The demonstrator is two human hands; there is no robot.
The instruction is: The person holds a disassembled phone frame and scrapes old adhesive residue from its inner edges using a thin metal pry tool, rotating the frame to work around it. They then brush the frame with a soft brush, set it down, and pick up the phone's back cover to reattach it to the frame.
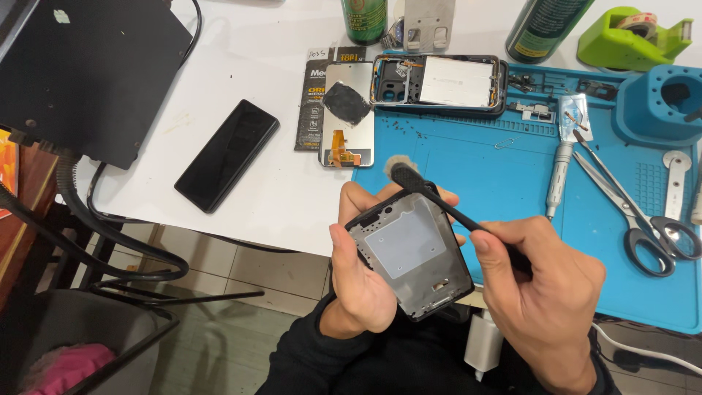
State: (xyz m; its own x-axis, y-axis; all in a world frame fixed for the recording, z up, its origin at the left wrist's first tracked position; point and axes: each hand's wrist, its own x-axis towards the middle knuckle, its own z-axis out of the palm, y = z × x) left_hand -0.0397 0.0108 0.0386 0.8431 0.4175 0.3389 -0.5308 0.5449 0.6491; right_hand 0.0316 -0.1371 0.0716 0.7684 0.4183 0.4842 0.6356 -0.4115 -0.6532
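While my left hand [358, 281] grips the phone frame [411, 254], my right hand [545, 281] pinches the brush [439, 201], sweeping dust; next needs light strokes.

We hold an emptied phone frame [413, 252] in our left hand [358, 281], inner side up, thumb along its left edge and fingers behind it. Our right hand [545, 292] closes its grip on a black brush [439, 201], whose bristled head sits at the frame's top corner. Past our hands, a blue work mat [512, 168] on the white tabletop [256, 80] carries scissors [636, 219], a screwdriver [559, 175] and an opened phone [439, 84]. A dark phone [227, 155] lies left of the mat.
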